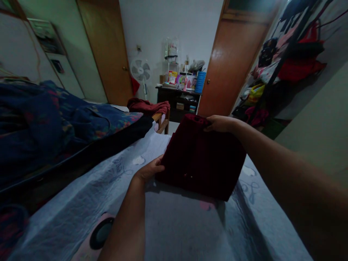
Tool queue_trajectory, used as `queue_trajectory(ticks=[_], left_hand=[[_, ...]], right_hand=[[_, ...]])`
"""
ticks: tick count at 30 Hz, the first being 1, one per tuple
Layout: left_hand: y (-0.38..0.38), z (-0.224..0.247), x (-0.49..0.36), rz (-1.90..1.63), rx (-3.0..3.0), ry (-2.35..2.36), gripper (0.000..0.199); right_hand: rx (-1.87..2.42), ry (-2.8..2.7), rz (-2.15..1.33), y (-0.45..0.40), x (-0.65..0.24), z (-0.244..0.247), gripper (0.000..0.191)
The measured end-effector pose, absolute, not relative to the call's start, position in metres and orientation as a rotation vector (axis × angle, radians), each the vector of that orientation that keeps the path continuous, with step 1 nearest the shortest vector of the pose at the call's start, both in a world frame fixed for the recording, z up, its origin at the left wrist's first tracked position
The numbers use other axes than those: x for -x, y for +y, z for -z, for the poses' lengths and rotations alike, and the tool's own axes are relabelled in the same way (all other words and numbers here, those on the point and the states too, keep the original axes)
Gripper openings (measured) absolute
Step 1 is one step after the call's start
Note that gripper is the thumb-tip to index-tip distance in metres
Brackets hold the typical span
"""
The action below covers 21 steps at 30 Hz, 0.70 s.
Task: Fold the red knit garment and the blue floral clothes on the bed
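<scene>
A dark maroon, boxy thing (pixel 206 163) with a velvety look stands tilted on the bed; its exact kind is hard to tell in the dim light. Two small shiny dots show low on its near face. My left hand (pixel 150 169) grips its lower left edge, thumb in front and the fingers partly hidden. At the top edge, my right hand (pixel 219 124) holds it near a curled part of the rim. Under it spreads a pale blue patterned bedsheet (pixel 174 221).
A pink thing with a round dark face (pixel 100 232) lies beside my left forearm. Dark blue floral bedding (pixel 67 116) is heaped to the left. Beyond the bed are a maroon cloth (pixel 149 106), a fan (pixel 140 70) and a dark shelf (pixel 170 96). Clothes (pixel 299 67) hang at the right.
</scene>
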<state>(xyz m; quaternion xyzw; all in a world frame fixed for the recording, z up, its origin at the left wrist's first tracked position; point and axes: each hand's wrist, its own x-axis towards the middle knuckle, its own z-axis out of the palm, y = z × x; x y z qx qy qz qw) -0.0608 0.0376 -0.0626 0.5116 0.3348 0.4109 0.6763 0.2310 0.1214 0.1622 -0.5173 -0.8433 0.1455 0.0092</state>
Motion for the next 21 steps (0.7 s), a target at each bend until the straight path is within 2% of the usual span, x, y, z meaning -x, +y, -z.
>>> queue_trajectory(ticks=[3,9,17,21], left_hand=[[0.043,0.062,0.055,-0.860,-1.176,0.772,0.081],[0.054,0.071,0.039,-0.984,-1.119,0.926,0.065],[0.070,0.094,0.027,-1.237,-1.206,1.233,0.051],[0.072,0.098,0.026,-1.254,-1.265,1.335,0.045]], right_hand=[[1.711,-2.633,-0.308,0.150,-0.231,-0.152,0.027],[1.821,-2.621,-0.061,0.198,-0.229,-0.111,0.033],[1.952,-2.525,0.083,0.235,-0.215,-0.067,0.035],[1.993,-2.467,0.109,0.240,-0.210,-0.042,0.036]])
